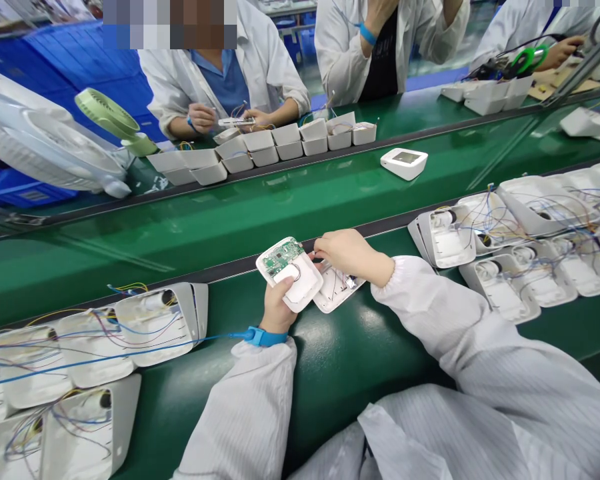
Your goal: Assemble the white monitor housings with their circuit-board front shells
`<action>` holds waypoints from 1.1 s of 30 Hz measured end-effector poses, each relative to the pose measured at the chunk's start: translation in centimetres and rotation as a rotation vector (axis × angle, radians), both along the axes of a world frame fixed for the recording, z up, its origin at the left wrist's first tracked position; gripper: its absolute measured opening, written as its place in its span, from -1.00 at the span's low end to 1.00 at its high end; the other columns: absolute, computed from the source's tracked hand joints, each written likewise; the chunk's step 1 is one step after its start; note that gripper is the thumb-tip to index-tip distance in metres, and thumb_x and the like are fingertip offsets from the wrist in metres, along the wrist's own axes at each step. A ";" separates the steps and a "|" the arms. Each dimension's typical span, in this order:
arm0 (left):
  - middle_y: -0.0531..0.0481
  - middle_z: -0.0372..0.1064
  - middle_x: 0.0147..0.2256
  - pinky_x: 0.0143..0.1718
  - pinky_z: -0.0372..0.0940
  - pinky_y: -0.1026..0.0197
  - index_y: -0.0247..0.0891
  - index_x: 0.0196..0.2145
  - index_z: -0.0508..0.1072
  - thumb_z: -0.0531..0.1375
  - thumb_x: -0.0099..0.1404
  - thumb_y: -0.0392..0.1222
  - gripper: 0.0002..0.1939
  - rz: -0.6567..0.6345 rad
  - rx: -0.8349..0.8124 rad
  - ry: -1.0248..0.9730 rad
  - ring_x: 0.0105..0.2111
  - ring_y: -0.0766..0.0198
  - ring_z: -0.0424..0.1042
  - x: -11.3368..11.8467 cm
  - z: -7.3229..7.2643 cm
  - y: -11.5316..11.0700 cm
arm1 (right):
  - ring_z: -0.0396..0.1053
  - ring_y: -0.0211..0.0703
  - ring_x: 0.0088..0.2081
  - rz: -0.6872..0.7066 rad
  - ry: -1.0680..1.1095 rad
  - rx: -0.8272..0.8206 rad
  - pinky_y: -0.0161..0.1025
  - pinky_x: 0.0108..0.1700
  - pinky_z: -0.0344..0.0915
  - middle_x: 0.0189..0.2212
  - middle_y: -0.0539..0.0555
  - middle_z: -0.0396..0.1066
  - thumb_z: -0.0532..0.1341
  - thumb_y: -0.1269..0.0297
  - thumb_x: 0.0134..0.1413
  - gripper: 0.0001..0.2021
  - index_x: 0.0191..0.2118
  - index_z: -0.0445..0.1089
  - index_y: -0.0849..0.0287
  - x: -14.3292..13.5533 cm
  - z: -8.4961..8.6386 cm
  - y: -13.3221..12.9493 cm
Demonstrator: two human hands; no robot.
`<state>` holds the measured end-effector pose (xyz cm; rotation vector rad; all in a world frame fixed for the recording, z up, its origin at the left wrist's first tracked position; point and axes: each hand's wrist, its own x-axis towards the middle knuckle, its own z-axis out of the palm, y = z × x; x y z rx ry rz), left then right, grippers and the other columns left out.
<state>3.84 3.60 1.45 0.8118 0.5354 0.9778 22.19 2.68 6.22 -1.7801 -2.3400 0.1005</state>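
My left hand point(279, 301) grips a white plastic housing half point(305, 292), thumb on its inner face. A green circuit board point(283, 259) sits along the upper part of that half. Just to its right lies a second white housing half point(333, 297) with thin wires inside, partly hidden under my right hand point(347, 253). The fingers of my right hand are pinched together near the board's right edge; what they hold is too small to make out. A blue wrist strap point(265, 337) with a cord is on my left wrist.
Open white housings with wires stand at left point(155, 327) and right point(500, 287). A finished-looking white device point(404, 163) rests on the green conveyor point(280, 200). Across it are co-workers, a row of housings point(265, 147) and a green fan point(107, 113).
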 end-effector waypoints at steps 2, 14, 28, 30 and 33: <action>-0.20 0.51 -0.09 -0.05 0.43 -0.13 -0.29 -0.02 0.47 0.28 0.03 -0.11 -0.49 0.001 0.016 0.023 -0.05 -0.14 0.49 0.0 -0.1 0.0 | 0.45 -0.09 -0.26 -0.031 -0.009 -0.007 -0.25 -0.36 0.06 -0.29 0.15 0.51 0.10 0.28 0.29 -0.80 -0.23 0.44 0.25 -0.1 0.3 -0.1; -0.08 0.52 -0.12 -0.11 0.41 0.15 -0.24 -0.10 0.50 0.40 -0.06 -0.15 -0.50 0.116 0.024 0.146 -0.16 0.09 0.52 -0.2 -1.8 0.0 | 0.45 -0.17 -0.30 -0.054 0.358 -0.051 -0.27 -0.31 0.11 -0.33 0.04 0.55 0.19 0.23 0.23 -0.83 -0.28 0.48 0.17 -2.3 1.6 -1.6; -0.05 0.54 -0.17 -0.15 0.40 0.19 -0.23 -0.11 0.53 0.42 -0.07 -0.15 -0.49 0.122 0.016 0.135 -0.20 0.13 0.51 -0.3 -2.1 0.2 | 0.42 -0.20 -0.35 -0.083 0.337 0.006 -0.28 -0.36 0.08 -0.37 0.03 0.53 0.17 0.22 0.24 -0.81 -0.32 0.47 0.18 -2.4 1.5 -1.6; -0.06 0.53 -0.15 -0.13 0.40 0.17 -0.23 -0.10 0.52 0.42 -0.08 -0.14 -0.48 0.128 0.007 0.150 -0.18 0.11 0.51 -0.4 -2.3 0.3 | 0.43 -0.20 -0.35 -0.089 0.309 0.003 -0.28 -0.36 0.08 -0.37 0.03 0.53 0.16 0.23 0.25 -0.80 -0.31 0.47 0.19 -2.5 1.6 -1.7; -0.06 0.53 -0.16 -0.15 0.40 0.15 -0.25 -0.12 0.52 0.40 -0.08 -0.14 -0.49 0.145 0.002 0.169 -0.19 0.09 0.51 -0.3 -2.2 0.3 | 0.43 -0.19 -0.32 -0.108 0.283 0.020 -0.28 -0.34 0.10 -0.34 0.05 0.53 0.16 0.25 0.23 -0.82 -0.31 0.47 0.19 -2.7 1.5 -1.7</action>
